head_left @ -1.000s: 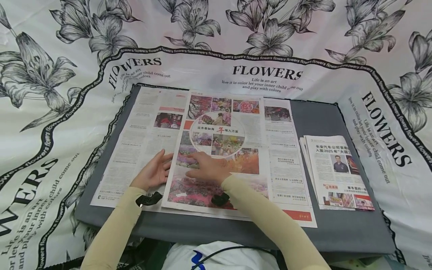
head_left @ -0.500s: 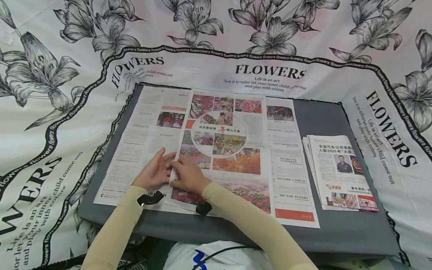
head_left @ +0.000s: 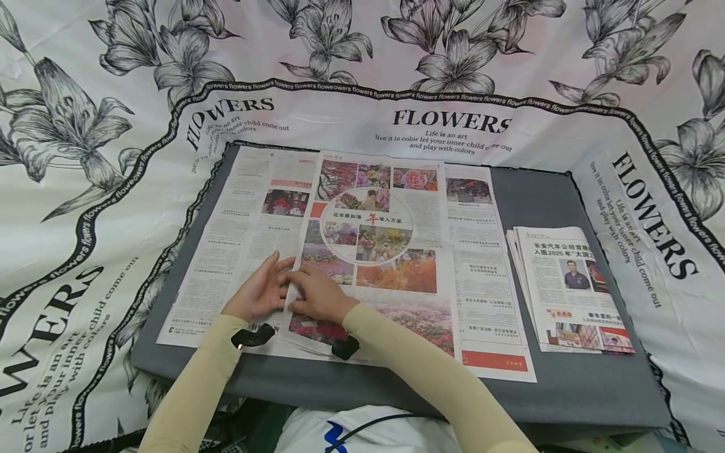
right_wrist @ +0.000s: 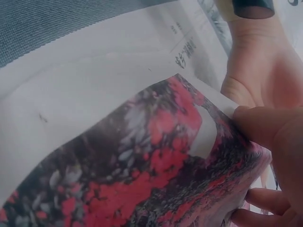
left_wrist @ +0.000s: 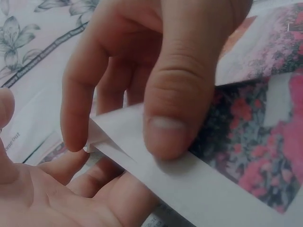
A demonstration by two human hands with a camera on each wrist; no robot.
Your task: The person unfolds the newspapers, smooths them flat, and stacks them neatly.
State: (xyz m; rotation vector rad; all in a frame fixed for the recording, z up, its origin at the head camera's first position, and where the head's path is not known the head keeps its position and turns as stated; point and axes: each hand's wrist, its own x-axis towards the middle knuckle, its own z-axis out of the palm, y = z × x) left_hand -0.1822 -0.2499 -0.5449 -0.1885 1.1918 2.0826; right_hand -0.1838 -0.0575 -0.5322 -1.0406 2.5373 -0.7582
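A newspaper page with flower photos [head_left: 396,270] lies over a wider spread newspaper [head_left: 221,245]. My right hand [head_left: 320,296] pinches the page's left edge, thumb on top; that edge is lifted and slightly folded in the left wrist view. Palm up beside it, my left hand [head_left: 257,292] has relaxed fingers that reach under the raised edge. In the left wrist view, part of the left hand [left_wrist: 61,198] is below the right hand [left_wrist: 175,85]. The right wrist view shows the lifted page [right_wrist: 147,165] bending up; some of the right hand's fingertips are hidden.
Folded newspapers [head_left: 569,289] lie stacked on the right side of the grey table [head_left: 532,195]. White cloth with flower print [head_left: 323,119] hangs round the table's back and sides. A black cable [head_left: 368,423] crosses the person's lap.
My right hand has moved left from the middle of the page to its left edge and taken hold of it, lifting it slightly. The left hand has hardly moved.
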